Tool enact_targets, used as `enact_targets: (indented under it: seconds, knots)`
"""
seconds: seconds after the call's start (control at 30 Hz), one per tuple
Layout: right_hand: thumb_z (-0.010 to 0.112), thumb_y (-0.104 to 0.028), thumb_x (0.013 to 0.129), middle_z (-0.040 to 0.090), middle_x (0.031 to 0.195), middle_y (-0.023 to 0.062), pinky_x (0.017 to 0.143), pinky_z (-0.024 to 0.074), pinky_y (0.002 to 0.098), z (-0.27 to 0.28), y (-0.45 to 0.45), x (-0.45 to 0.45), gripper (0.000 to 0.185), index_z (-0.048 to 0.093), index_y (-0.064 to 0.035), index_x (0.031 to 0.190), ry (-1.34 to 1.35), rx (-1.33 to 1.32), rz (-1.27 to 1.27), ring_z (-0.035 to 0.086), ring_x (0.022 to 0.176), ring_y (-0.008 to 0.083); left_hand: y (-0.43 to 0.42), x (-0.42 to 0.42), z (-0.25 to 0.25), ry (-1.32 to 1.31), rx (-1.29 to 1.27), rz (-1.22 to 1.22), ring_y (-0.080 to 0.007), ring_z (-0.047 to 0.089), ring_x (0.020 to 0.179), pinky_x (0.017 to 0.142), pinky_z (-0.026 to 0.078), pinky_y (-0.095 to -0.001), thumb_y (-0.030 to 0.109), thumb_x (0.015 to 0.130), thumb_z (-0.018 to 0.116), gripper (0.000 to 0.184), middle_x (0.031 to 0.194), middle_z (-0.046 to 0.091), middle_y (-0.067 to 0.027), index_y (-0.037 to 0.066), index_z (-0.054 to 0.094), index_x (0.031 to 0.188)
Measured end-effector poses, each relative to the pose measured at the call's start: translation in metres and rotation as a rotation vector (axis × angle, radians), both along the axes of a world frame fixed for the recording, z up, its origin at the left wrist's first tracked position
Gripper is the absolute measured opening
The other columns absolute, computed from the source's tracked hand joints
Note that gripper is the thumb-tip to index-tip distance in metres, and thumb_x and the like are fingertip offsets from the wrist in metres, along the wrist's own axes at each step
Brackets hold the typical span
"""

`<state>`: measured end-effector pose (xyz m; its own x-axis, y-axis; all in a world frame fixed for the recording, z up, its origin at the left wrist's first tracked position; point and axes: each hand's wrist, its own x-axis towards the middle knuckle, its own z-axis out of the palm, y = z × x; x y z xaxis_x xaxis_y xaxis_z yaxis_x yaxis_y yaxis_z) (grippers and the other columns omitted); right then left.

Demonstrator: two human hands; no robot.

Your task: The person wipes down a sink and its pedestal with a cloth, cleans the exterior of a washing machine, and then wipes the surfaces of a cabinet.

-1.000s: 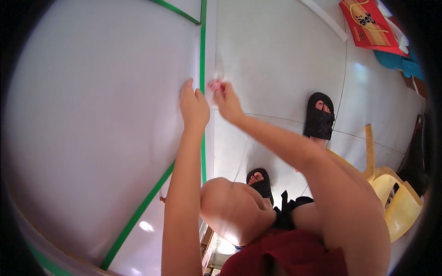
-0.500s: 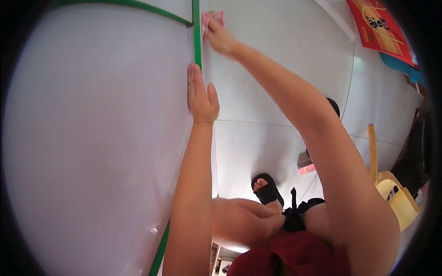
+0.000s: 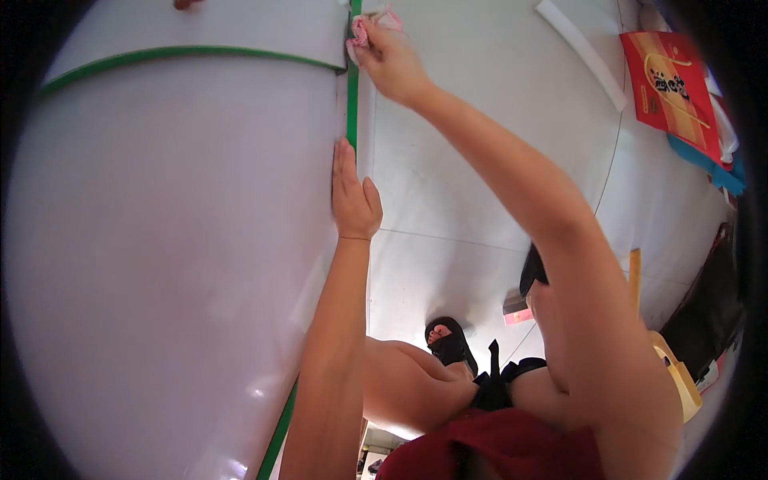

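A large pale white tabletop [image 3: 184, 240] with green edging [image 3: 353, 104] fills the left side. My left hand [image 3: 354, 198] lies along its edge, fingers stretched out together and thumb apart, with nothing in it. Farther up the same edge, my right hand [image 3: 392, 64] is closed around a crumpled pink and white cloth [image 3: 361, 34]. The cloth touches the green edging near the corner where a second green strip [image 3: 192, 53] crosses the surface. Part of the cloth is hidden behind my fingers.
On the tiled floor [image 3: 480, 160] lie a white strip [image 3: 582, 54] and a small pink and grey box [image 3: 517, 308]. A red paper bag [image 3: 668, 88] is at upper right, above something blue [image 3: 704, 156]. A yellow plastic item [image 3: 678, 376] is by my right arm. My sandalled foot [image 3: 452, 344] is below.
The view has shifted, so the edge and my left hand sit lower in it. My right hand has moved the cloth leftward onto the green edging.
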<state>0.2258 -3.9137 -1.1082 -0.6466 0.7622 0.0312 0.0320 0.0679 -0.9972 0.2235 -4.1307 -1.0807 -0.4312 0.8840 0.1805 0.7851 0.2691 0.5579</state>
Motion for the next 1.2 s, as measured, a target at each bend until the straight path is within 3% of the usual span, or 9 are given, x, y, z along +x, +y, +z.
enact_targets:
  seconds: [0.1, 0.4, 0.53, 0.67, 0.77, 0.93, 1.0, 1.07, 1.2]
  knots:
    - [0.060, -0.015, 0.083, 0.059, 0.091, 0.0089, 0.075, 0.0466, 0.0399, 0.011, 0.041, 0.001, 0.010, 0.064, -0.0059, 0.085, 0.010, 0.748, -0.146, 0.055, 0.089, 0.0276, 0.012, -0.003, -0.001, -0.018, -0.012, 0.024, -0.0399, 0.034, 0.130, 0.109, 0.026, -0.0429, 0.010, 0.088, 0.042, 0.050, 0.140, 0.035, -0.0261, -0.009, 0.032, 0.133]
    - [0.061, -0.014, 0.074, 0.059, 0.095, 0.0028, 0.082, 0.0426, 0.0323, 0.031, 0.002, 0.027, 0.015, 0.063, -0.0060, 0.087, -0.346, 1.386, 0.560, 0.051, 0.104, 0.0215, 0.026, -0.002, -0.004, -0.006, 0.004, 0.002, -0.0419, 0.036, 0.125, 0.106, 0.029, -0.0462, 0.006, 0.085, 0.045, 0.044, 0.136, 0.035, -0.0280, -0.005, 0.034, 0.126]
    - [0.058, -0.013, 0.075, 0.057, 0.093, 0.0060, 0.087, 0.0406, 0.0359, 0.034, -0.027, 0.015, 0.014, 0.059, -0.0043, 0.085, -0.449, 1.307, 0.189, 0.052, 0.099, 0.0236, 0.019, 0.000, -0.002, 0.059, 0.025, 0.025, -0.0418, 0.038, 0.120, 0.103, 0.031, -0.0463, 0.001, 0.083, 0.048, 0.041, 0.130, 0.037, -0.0267, -0.003, 0.036, 0.121]
    - [0.055, -0.012, 0.076, 0.056, 0.094, 0.0087, 0.090, 0.0400, 0.0391, 0.043, -0.026, 0.026, 0.012, 0.058, -0.0041, 0.086, -0.422, 1.157, 0.235, 0.053, 0.096, 0.0270, 0.019, 0.002, 0.004, 0.067, -0.045, 0.051, -0.0408, 0.042, 0.112, 0.098, 0.035, -0.0460, -0.002, 0.079, 0.052, 0.041, 0.123, 0.041, -0.0247, -0.001, 0.037, 0.118]
    - [0.051, -0.009, 0.079, 0.055, 0.094, 0.0104, 0.089, 0.0401, 0.0388, 0.028, -0.040, 0.043, 0.010, 0.056, -0.0043, 0.086, 0.002, 0.820, 0.564, 0.052, 0.095, 0.0283, 0.023, 0.001, -0.008, 0.105, 0.017, 0.032, -0.0386, 0.043, 0.106, 0.094, 0.036, -0.0461, 0.000, 0.078, 0.054, 0.040, 0.118, 0.042, -0.0227, 0.001, 0.038, 0.114]
    - [0.048, -0.009, 0.084, 0.057, 0.099, 0.0100, 0.094, 0.0392, 0.0381, 0.024, 0.015, 0.018, 0.012, 0.056, -0.0050, 0.092, -0.254, 0.682, 0.677, 0.052, 0.100, 0.0283, 0.023, 0.000, -0.007, 0.127, 0.031, 0.027, -0.0367, 0.043, 0.104, 0.091, 0.037, -0.0470, 0.003, 0.076, 0.057, 0.036, 0.111, 0.043, -0.0198, 0.003, 0.039, 0.107]
    - [0.049, -0.010, 0.084, 0.056, 0.100, 0.0104, 0.091, 0.0398, 0.0386, 0.018, 0.026, 0.014, 0.012, 0.056, -0.0044, 0.092, -0.111, 1.009, 0.428, 0.052, 0.098, 0.0290, 0.026, 0.000, -0.006, 0.202, 0.020, 0.040, -0.0364, 0.047, 0.101, 0.088, 0.040, -0.0473, 0.007, 0.075, 0.059, 0.036, 0.111, 0.043, -0.0177, 0.005, 0.040, 0.106]
    - [0.052, -0.010, 0.083, 0.056, 0.101, 0.0103, 0.088, 0.0407, 0.0365, 0.020, -0.001, 0.013, 0.012, 0.056, -0.0039, 0.092, -0.131, 0.984, 0.336, 0.051, 0.100, 0.0289, 0.024, 0.000, -0.008, 0.192, 0.013, 0.053, -0.0366, 0.047, 0.101, 0.088, 0.041, -0.0470, 0.007, 0.075, 0.059, 0.036, 0.111, 0.043, -0.0175, 0.005, 0.040, 0.105]
    - [0.051, -0.010, 0.081, 0.058, 0.089, 0.0086, 0.089, 0.0422, 0.0376, 0.046, -0.027, 0.025, 0.009, 0.058, -0.0058, 0.085, -0.279, 0.710, 0.616, 0.055, 0.095, 0.0268, 0.028, 0.000, 0.003, 0.250, -0.033, 0.089, -0.0369, 0.048, 0.100, 0.087, 0.042, -0.0463, 0.006, 0.075, 0.059, 0.035, 0.111, 0.042, -0.0175, 0.004, 0.041, 0.105]
